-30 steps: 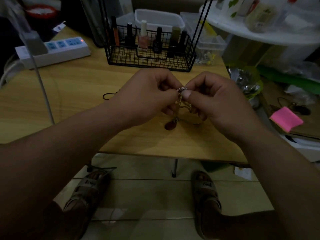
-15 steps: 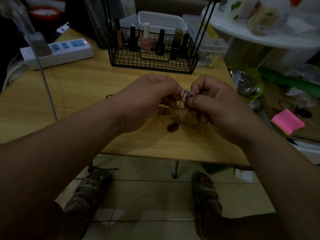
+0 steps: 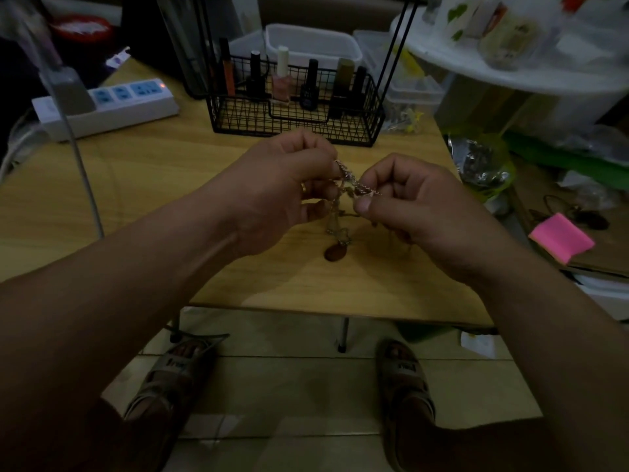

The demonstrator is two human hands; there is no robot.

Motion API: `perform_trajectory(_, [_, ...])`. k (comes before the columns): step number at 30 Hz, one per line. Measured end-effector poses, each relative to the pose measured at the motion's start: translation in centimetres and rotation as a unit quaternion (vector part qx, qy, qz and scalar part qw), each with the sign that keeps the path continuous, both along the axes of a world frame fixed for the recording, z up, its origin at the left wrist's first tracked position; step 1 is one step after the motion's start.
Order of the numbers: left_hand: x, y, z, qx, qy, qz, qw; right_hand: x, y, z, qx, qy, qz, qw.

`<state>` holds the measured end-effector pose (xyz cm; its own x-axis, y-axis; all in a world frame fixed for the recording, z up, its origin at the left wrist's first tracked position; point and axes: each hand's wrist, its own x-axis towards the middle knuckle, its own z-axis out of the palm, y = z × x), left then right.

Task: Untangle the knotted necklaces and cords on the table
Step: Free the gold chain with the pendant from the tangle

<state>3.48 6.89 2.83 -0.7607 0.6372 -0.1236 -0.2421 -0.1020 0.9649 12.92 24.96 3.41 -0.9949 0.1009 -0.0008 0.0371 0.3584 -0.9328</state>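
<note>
A knotted metal necklace chain (image 3: 354, 181) is stretched between my two hands above the wooden table (image 3: 170, 185). My left hand (image 3: 282, 192) pinches one end of the tangle at the upper left, a ring on one finger. My right hand (image 3: 408, 202) pinches the other end between thumb and forefinger. Below the hands the chain hangs in loops down to a brown oval pendant (image 3: 335, 252) that rests on the tabletop. The light is dim and the knot's strands are hard to separate by eye.
A black wire basket (image 3: 296, 114) with nail polish bottles stands just beyond my hands. A white power strip (image 3: 109, 107) lies at the back left, a cable (image 3: 85, 172) running down from it. A pink pad (image 3: 561, 241) and clutter sit on the right.
My hands have drawn slightly apart, stretching a short length of chain between them. The view has shifted so that the hands sit lower on the table; the pendant stays on the tabletop.
</note>
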Motion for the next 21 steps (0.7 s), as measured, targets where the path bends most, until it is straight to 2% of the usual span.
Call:
perform_trajectory(3, [0.1, -0.1, 0.1, 0.007, -0.024, -0.032, 0.999, 0.3, 0.2, 0.2, 0.027, -0.004, 0.003, 1.000])
perform_trajectory(6, [0.4, 0.1, 0.0, -0.010, -0.009, -0.057, 0.998, 0.5, 0.0, 0.3, 0.032, -0.002, -0.002, 0.999])
perform_trajectory(13, [1.0, 0.9, -0.1, -0.075, 0.134, -0.003, 0.988, 0.5, 0.1, 0.5, 0.027, -0.027, -0.030, 0.999])
perform_trajectory(21, [1.1, 1.0, -0.3, -0.144, 0.259, -0.055, 0.954, 0.4, 0.6, 0.4, 0.045, -0.012, -0.052, 0.998])
